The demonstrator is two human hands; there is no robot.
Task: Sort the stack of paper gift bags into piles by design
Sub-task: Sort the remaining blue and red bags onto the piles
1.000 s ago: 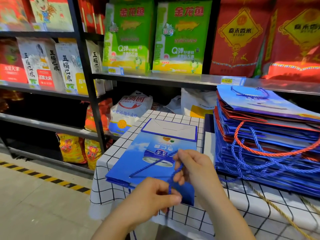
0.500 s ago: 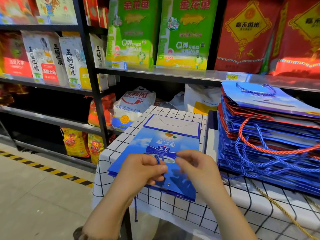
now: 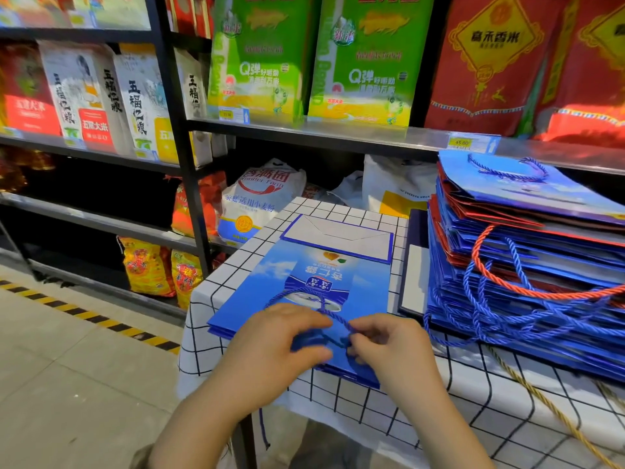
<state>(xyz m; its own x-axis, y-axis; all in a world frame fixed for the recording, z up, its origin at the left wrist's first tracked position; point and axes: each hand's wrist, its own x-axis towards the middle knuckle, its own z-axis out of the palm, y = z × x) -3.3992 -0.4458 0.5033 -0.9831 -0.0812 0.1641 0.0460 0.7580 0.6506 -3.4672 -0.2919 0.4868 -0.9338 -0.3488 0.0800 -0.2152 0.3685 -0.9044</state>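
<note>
Here, my left hand (image 3: 270,346) and right hand (image 3: 389,346) have fingers curled, pinching the twisted blue cord (image 3: 324,309) of a flat glossy blue bag (image 3: 304,282) on the grid-checked worktop (image 3: 473,384). Just beside it, the tall stack (image 3: 524,265) trails blue and orange rope loops. Rice sacks (image 3: 260,62) crowd the shelf (image 3: 338,133) behind.

Both your hands sit close together over the near edge of the blue gift bag (image 3: 304,286). Your left hand (image 3: 280,340) is curled, with thumb and fingers pinching the blue rope handle (image 3: 333,318). Your right hand (image 3: 389,346) pinches the same rope with its fingertips. Both your forearms are bare.
</note>
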